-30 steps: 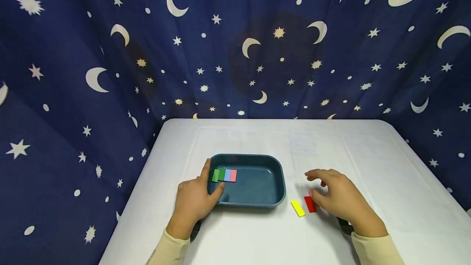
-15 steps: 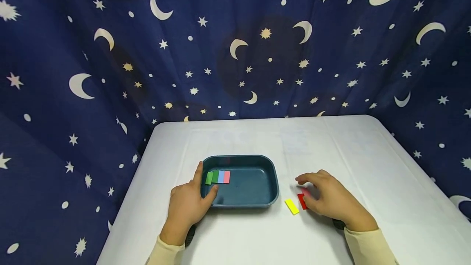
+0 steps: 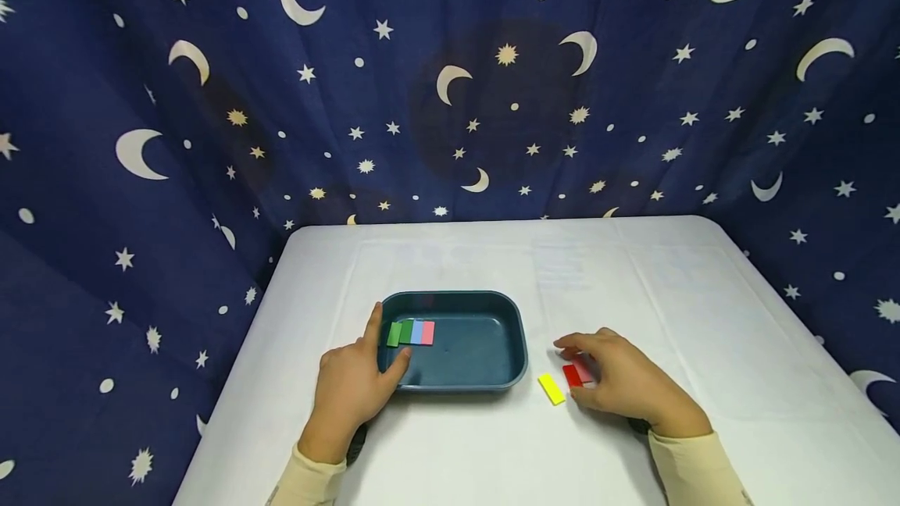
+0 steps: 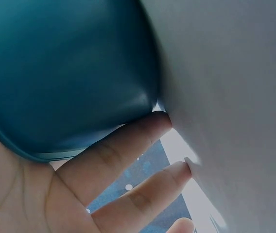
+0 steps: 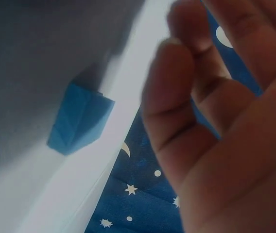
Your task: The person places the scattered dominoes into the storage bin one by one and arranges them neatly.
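Note:
My left hand [image 3: 351,389] rests at the left end of a dark teal tray [image 3: 478,381], its index finger straight along the outer side and its thumb over the near-left corner. The left wrist view shows its palm at the rim and fingers stretched along the outside. Inside the tray lie several small tiles [image 3: 411,333] in a row, green, blue and pink. My right hand [image 3: 622,381] arches over a red tile [image 3: 572,375] and a pink tile [image 3: 583,368], thumb tip at the red one. A blue block-like piece [image 5: 79,119] shows apart from its curved fingers.
A yellow tile [image 3: 551,389] lies between the tray and the red tile. White cloth covers the table [image 3: 450,256]. A dark blue curtain [image 3: 394,100] with moons and stars hangs behind it and along both sides.
My right hand has lowered slightly and its thumb has come in beside the red tile; more of the pink tile shows. The left hand keeps its place on the tray. The head view has shifted.

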